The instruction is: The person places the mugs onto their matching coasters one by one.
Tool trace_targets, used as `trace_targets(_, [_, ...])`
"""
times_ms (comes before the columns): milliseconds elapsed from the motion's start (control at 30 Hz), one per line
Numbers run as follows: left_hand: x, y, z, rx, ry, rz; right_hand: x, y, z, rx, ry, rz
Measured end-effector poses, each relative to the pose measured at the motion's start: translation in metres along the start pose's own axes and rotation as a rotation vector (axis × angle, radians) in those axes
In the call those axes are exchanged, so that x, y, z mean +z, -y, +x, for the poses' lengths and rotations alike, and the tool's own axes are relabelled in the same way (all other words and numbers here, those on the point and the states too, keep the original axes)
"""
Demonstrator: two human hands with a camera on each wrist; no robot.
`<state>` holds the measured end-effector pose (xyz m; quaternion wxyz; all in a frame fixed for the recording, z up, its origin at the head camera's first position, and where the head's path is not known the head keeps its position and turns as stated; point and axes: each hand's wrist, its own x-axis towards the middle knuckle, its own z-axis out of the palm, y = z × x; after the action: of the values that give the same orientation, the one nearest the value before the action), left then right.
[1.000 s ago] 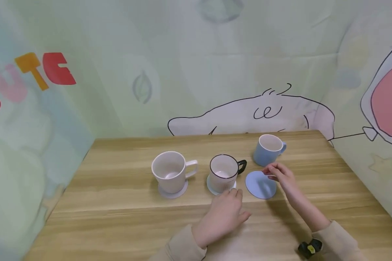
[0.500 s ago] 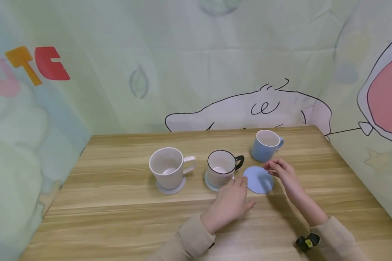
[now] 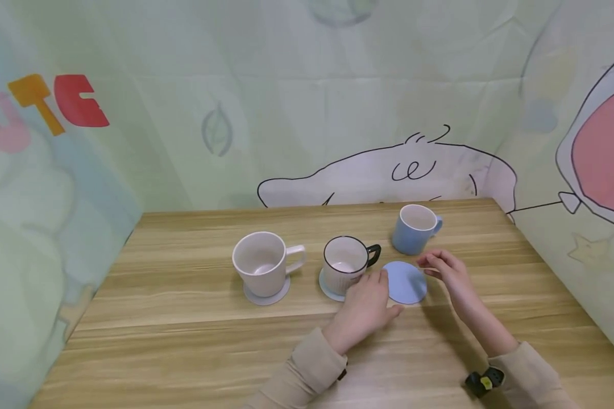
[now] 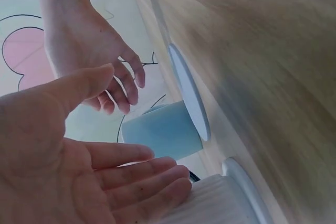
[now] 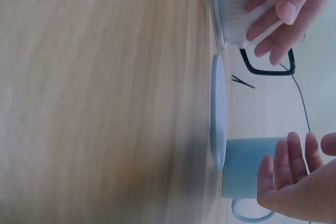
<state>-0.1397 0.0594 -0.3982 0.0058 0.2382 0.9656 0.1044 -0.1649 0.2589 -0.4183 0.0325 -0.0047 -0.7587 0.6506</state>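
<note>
A blue mug [image 3: 411,233] stands behind a flat, round blue coaster [image 3: 406,284] on the table. My right hand [image 3: 452,275] hovers by the coaster's right edge, fingers loosely bent, and holds nothing. My left hand [image 3: 365,307] is held in front of a white mug with a black rim and black handle [image 3: 340,272]. In the left wrist view its fingers [image 4: 142,182] are nearly straight, close beside that mug's ribbed side; whether they touch it I cannot tell. That mug sits on a pale blue coaster [image 3: 327,289], partly covered by the left hand in the head view.
Farther left, a plain white mug [image 3: 261,270] rests on a pale grey coaster [image 3: 268,296], its handle to the right. The wooden table [image 3: 184,335] ends at a printed cloth backdrop [image 3: 158,113] behind and at both sides.
My left hand has shifted right and a little forward, from before the black-rimmed mug toward the blue coaster. My right hand has drawn slightly right. The head view has tilted slightly; the mugs stay put.
</note>
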Motion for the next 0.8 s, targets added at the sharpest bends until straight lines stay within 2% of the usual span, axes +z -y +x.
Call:
trace_targets(367, [0.012,-0.003,0.009,-0.051,0.03,-0.032,-0.01,0.001,0.001,0.006,-0.035,0.062])
trace_targets(800, [0.019,-0.011,0.018,-0.115,0.033,0.033,-0.019,-0.004,0.001,0.008,-0.037,0.128])
